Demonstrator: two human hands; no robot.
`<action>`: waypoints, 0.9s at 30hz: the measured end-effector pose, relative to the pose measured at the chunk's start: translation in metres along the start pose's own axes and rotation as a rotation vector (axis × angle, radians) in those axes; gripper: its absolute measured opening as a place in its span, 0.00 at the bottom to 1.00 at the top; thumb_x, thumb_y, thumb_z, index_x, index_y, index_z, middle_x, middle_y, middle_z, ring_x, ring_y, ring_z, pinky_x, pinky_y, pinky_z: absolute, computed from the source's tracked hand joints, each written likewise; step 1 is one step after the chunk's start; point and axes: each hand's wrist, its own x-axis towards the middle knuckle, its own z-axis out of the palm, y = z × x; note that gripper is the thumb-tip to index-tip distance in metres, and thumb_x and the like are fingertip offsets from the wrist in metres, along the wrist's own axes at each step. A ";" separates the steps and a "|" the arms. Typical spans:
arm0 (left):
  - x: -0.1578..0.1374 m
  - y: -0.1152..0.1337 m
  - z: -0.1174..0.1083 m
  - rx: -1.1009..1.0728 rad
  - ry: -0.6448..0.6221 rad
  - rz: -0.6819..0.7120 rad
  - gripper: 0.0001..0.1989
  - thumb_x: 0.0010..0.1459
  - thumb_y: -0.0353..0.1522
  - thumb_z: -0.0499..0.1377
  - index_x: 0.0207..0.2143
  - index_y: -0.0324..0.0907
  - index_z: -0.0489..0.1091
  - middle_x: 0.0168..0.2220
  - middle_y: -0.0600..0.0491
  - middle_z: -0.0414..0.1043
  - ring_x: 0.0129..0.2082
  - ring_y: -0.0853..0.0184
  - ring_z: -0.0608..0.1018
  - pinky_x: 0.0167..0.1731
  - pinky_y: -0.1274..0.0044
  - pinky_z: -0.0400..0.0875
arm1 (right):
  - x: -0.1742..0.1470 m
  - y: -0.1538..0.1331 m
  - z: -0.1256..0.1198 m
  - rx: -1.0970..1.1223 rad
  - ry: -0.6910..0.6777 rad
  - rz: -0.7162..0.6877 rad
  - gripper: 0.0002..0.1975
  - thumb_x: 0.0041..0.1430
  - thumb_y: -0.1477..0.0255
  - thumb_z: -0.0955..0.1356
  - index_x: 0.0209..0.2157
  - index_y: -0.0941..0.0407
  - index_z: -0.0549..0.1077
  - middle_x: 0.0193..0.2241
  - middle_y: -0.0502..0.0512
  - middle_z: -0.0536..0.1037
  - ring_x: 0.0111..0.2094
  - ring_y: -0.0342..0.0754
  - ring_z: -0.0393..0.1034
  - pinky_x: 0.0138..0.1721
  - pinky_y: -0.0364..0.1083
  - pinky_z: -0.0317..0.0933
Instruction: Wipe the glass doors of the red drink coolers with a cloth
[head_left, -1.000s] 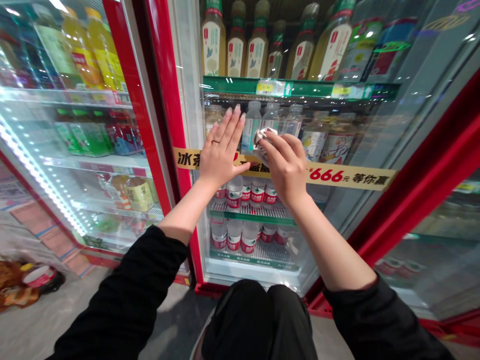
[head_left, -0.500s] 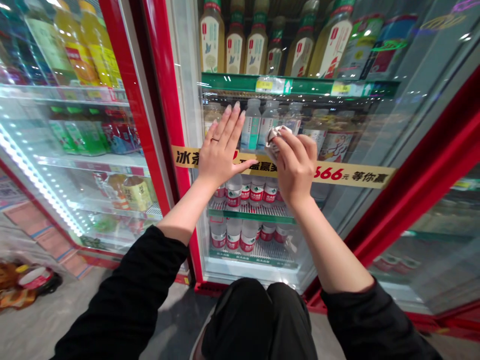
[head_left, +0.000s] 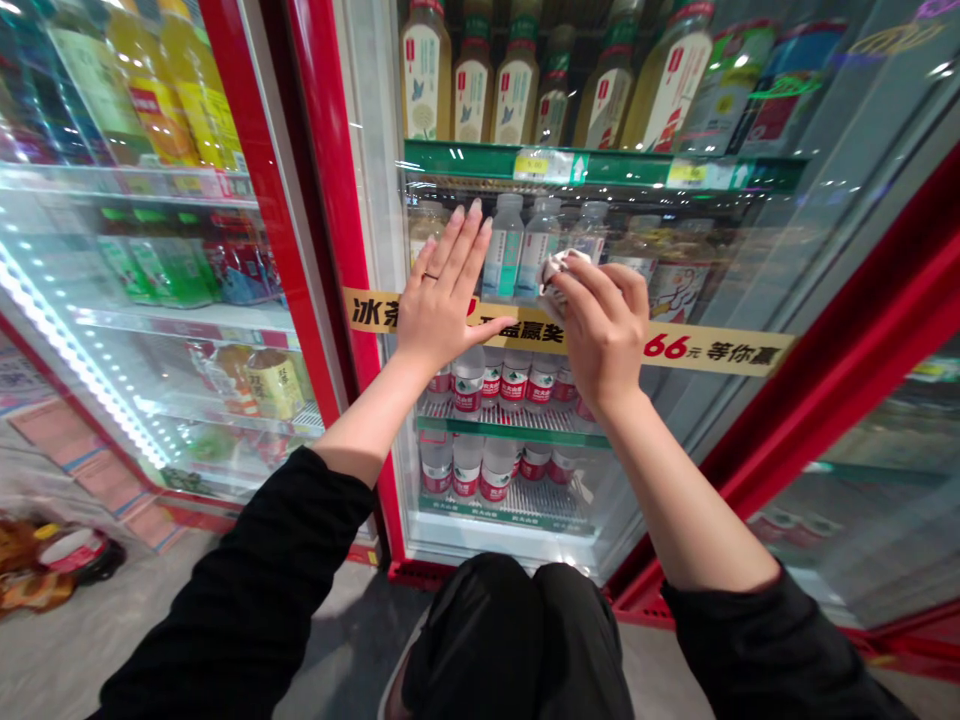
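My left hand (head_left: 444, 290) lies flat against the glass door (head_left: 660, 480) of a red-framed drinks fridge, fingers spread upward, a ring on one finger. It covers part of a yellow strip (head_left: 720, 350) with black and red lettering that runs across the glass. To its right, my right hand (head_left: 607, 330) is closed on a crumpled, whitish cloth or wad of paper (head_left: 559, 275), pressed at the glass just above the strip. My fingers hide part of this wad. Behind the door stand water bottles (head_left: 502, 245) and red-labelled bottles (head_left: 469, 385).
A second fridge with yellow-drink bottles (head_left: 202, 90) stands at left, another red-framed one at right. Bottles in a pack (head_left: 71, 550) lie on the floor beside stacked boxes (head_left: 105, 480). My bent knees (head_left: 510, 640) are close to the fridge's base.
My right hand has slid slightly to the right along the glass with the crumpled wad. The left hand stays in place on the door.
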 end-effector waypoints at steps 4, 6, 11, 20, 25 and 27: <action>-0.001 -0.003 0.000 -0.045 0.013 0.013 0.57 0.67 0.57 0.60 0.83 0.47 0.34 0.83 0.52 0.40 0.83 0.53 0.39 0.83 0.58 0.35 | -0.005 -0.016 0.003 0.048 -0.068 -0.041 0.25 0.74 0.79 0.68 0.65 0.44 0.77 0.63 0.55 0.83 0.60 0.57 0.75 0.65 0.60 0.71; 0.000 -0.003 -0.001 -0.045 0.008 0.015 0.57 0.67 0.57 0.60 0.83 0.47 0.34 0.83 0.51 0.40 0.83 0.53 0.40 0.83 0.57 0.35 | -0.014 -0.018 0.000 0.047 -0.111 -0.054 0.25 0.73 0.79 0.68 0.66 0.43 0.77 0.63 0.54 0.83 0.59 0.56 0.75 0.64 0.60 0.72; 0.002 0.000 -0.003 -0.019 -0.021 0.007 0.58 0.67 0.59 0.59 0.83 0.45 0.32 0.84 0.49 0.38 0.83 0.52 0.39 0.83 0.57 0.35 | -0.026 -0.007 -0.006 -0.021 -0.069 0.006 0.24 0.73 0.78 0.69 0.64 0.42 0.79 0.61 0.53 0.85 0.59 0.57 0.76 0.63 0.62 0.71; -0.002 -0.004 0.002 -0.001 0.024 0.038 0.60 0.66 0.56 0.62 0.82 0.46 0.27 0.84 0.49 0.36 0.83 0.51 0.41 0.82 0.54 0.38 | -0.001 -0.017 0.009 -0.030 0.056 0.058 0.22 0.76 0.77 0.65 0.61 0.42 0.81 0.60 0.50 0.85 0.58 0.56 0.74 0.64 0.60 0.68; -0.005 -0.006 0.005 0.048 0.104 0.068 0.60 0.67 0.57 0.62 0.83 0.46 0.27 0.83 0.47 0.39 0.83 0.52 0.45 0.82 0.55 0.39 | -0.008 -0.023 0.002 -0.072 0.020 0.030 0.22 0.76 0.75 0.67 0.63 0.40 0.79 0.62 0.48 0.84 0.62 0.57 0.70 0.64 0.60 0.62; -0.005 -0.006 0.006 0.057 0.117 0.073 0.60 0.67 0.56 0.63 0.83 0.46 0.27 0.83 0.46 0.39 0.83 0.51 0.45 0.82 0.55 0.39 | -0.010 -0.025 0.003 -0.118 0.034 0.072 0.23 0.75 0.75 0.68 0.64 0.38 0.78 0.63 0.48 0.84 0.65 0.59 0.68 0.64 0.62 0.59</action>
